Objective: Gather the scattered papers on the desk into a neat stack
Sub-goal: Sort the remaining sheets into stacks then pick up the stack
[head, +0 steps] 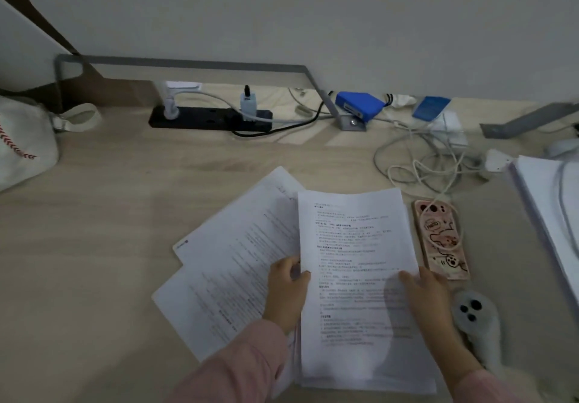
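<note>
A stack of printed white papers (351, 246) lies upright in front of me on the light wooden desk (109, 246). My left hand (286, 289) grips the stack's left edge, thumb on top. My right hand (429, 296) holds the right edge, thumb lying on the top sheet. To the left, two more printed sheets lie tilted and fanned out: an upper sheet (244, 230) and a lower sheet (210, 302), both partly tucked under the stack and my left hand.
A pink-cased phone (440, 239) with a cable lies right of the stack, a fluffy white phone case (476, 321) below it. Tangled white cables (429, 164), a black power strip (210, 117), a blue box (358, 105), a white bag (25, 142) and more paper (545, 208) ring the desk.
</note>
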`<state>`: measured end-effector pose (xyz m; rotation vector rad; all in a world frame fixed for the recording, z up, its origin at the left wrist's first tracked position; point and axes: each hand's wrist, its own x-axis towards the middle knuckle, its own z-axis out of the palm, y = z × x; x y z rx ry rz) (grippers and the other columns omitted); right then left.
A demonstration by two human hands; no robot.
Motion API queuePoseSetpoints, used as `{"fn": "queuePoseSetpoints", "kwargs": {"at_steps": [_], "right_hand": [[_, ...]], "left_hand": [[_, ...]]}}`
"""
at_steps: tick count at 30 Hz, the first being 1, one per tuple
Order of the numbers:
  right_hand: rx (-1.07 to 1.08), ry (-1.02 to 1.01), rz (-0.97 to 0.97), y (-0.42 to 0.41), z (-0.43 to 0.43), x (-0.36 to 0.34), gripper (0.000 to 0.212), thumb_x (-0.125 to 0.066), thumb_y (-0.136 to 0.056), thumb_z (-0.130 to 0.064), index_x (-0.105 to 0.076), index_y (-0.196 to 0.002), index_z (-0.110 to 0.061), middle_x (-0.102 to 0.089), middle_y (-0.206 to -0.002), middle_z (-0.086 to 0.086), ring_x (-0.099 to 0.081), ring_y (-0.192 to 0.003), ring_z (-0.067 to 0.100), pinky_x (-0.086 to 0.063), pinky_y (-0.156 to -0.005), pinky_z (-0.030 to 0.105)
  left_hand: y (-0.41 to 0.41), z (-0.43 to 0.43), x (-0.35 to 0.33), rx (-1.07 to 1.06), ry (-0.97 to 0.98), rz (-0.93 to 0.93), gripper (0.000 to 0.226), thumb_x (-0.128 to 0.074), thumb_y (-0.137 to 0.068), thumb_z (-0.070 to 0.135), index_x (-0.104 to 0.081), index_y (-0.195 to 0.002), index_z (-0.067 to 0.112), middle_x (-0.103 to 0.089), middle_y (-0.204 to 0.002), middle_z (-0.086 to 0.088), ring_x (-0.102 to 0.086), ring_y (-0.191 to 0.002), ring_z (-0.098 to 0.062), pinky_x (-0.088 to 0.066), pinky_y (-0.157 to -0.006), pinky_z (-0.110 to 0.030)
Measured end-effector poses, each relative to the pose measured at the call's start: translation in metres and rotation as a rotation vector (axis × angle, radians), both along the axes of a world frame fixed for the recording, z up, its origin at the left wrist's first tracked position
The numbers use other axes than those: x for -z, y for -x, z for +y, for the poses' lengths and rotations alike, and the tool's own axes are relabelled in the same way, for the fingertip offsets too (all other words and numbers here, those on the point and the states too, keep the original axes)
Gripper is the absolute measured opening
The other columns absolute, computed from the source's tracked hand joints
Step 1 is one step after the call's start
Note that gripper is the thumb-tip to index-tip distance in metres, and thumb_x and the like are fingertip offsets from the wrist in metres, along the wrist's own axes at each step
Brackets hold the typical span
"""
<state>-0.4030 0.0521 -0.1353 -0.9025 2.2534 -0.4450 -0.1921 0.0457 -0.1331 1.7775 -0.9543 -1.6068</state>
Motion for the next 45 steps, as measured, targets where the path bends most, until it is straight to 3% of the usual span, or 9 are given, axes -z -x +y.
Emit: {"fn": "queuePoseSetpoints", "kwargs": {"at_steps": [7, 14, 19, 24, 27, 29, 34, 39, 45], "right_hand": [[0.089, -0.019, -0.140, 0.017, 0.003, 0.020, 0.046, -0.056, -0.073, -0.032, -0.055, -0.114, -0.012, -0.059, -0.111, 0.014, -0.055, -0.101, 0.032, -0.050, -0.088, 0.050], [0.171, -0.097, -0.413, 0.019, -0.003, -0.007, 0.015, -0.051, -0.088, -0.013, -0.058, -0.087, 0.000, -0.057, -0.076, 0.010, -0.052, -0.067, 0.023, -0.039, -0.056, 0.026], [0.079, 0.043, -0.435, 0.006, -0.003, -0.020, 0.014, -0.049, -0.090, -0.008, -0.050, -0.104, -0.008, -0.059, -0.083, 0.004, -0.056, -0.074, 0.020, -0.044, -0.059, 0.027], [-0.038, 0.184, -0.459, -0.019, -0.003, -0.041, 0.015, -0.049, -0.091, -0.014, -0.055, -0.104, -0.018, -0.069, -0.097, 0.010, -0.065, -0.090, 0.032, -0.050, -0.087, 0.052], [-0.053, 0.222, -0.584, -0.049, -0.014, -0.055, 0.015, -0.051, -0.091, -0.012, -0.056, -0.106, -0.013, -0.069, -0.096, 0.016, -0.066, -0.084, 0.034, -0.054, -0.074, 0.044], [-0.108, 0.180, -0.682, -0.081, -0.021, -0.057, 0.019, -0.053, -0.090, -0.012, -0.056, -0.109, -0.010, -0.069, -0.095, 0.015, -0.067, -0.078, 0.030, -0.053, -0.065, 0.036], [-0.320, -0.013, -0.784, -0.191, -0.025, -0.039, 0.036, -0.054, -0.090, -0.015, -0.049, -0.126, -0.022, -0.065, -0.116, 0.002, -0.065, -0.099, 0.024, -0.053, -0.087, 0.043], [-0.438, -0.046, -0.809, -0.311, -0.019, -0.017, 0.026, -0.048, -0.092, -0.008, -0.050, -0.112, -0.025, -0.063, -0.104, -0.002, -0.063, -0.089, 0.014, -0.051, -0.067, 0.021], [-0.470, -0.140, -0.784, -0.394, -0.009, 0.009, 0.020, -0.046, -0.090, -0.004, -0.050, -0.098, -0.021, -0.063, -0.096, 0.002, -0.063, -0.089, 0.023, -0.055, -0.071, 0.032]], "left_hand": [[0.016, -0.001, 0.012, -0.104, -0.069, 0.003, 0.024, -0.054, -0.086, 0.007, -0.060, -0.101, 0.024, -0.060, -0.105, 0.001, -0.060, -0.091, -0.011, -0.052, -0.084, -0.027], [0.013, -0.004, 0.016, -0.100, -0.194, -0.063, 0.039, -0.062, -0.075, 0.024, -0.050, -0.111, 0.015, -0.056, -0.111, -0.007, -0.058, -0.100, -0.023, -0.052, -0.087, -0.037], [0.006, 0.002, 0.013, -0.131, -0.241, 0.093, 0.026, -0.057, -0.086, 0.016, -0.042, -0.108, 0.016, -0.055, -0.100, -0.002, -0.056, -0.085, -0.013, -0.049, -0.071, -0.025], [-0.026, 0.004, 0.001, -0.169, -0.124, 0.230, 0.032, -0.060, -0.086, 0.012, -0.058, -0.118, 0.014, -0.066, -0.102, 0.002, -0.063, -0.093, -0.014, -0.051, -0.077, -0.019], [-0.068, 0.001, -0.017, -0.295, -0.091, 0.281, 0.025, -0.058, -0.088, 0.010, -0.059, -0.113, 0.017, -0.067, -0.096, 0.005, -0.064, -0.087, -0.012, -0.053, -0.066, -0.017], [-0.104, 0.002, -0.027, -0.343, -0.057, 0.241, 0.025, -0.058, -0.089, 0.014, -0.058, -0.114, 0.018, -0.067, -0.103, 0.001, -0.065, -0.091, -0.015, -0.055, -0.070, -0.023], [-0.209, 0.009, -0.046, -0.386, 0.019, 0.046, 0.025, -0.054, -0.091, 0.019, -0.056, -0.116, 0.016, -0.067, -0.107, -0.003, -0.064, -0.096, -0.021, -0.052, -0.074, -0.031], [-0.317, 0.023, -0.047, -0.447, 0.081, -0.152, 0.017, -0.054, -0.091, 0.019, -0.058, -0.107, 0.022, -0.065, -0.095, 0.006, -0.063, -0.085, -0.013, -0.048, -0.068, -0.026], [-0.392, 0.035, -0.023, -0.481, 0.014, -0.279, 0.013, -0.050, -0.092, 0.016, -0.056, -0.102, 0.020, -0.063, -0.093, 0.002, -0.060, -0.081, -0.015, -0.046, -0.064, -0.027]]}}
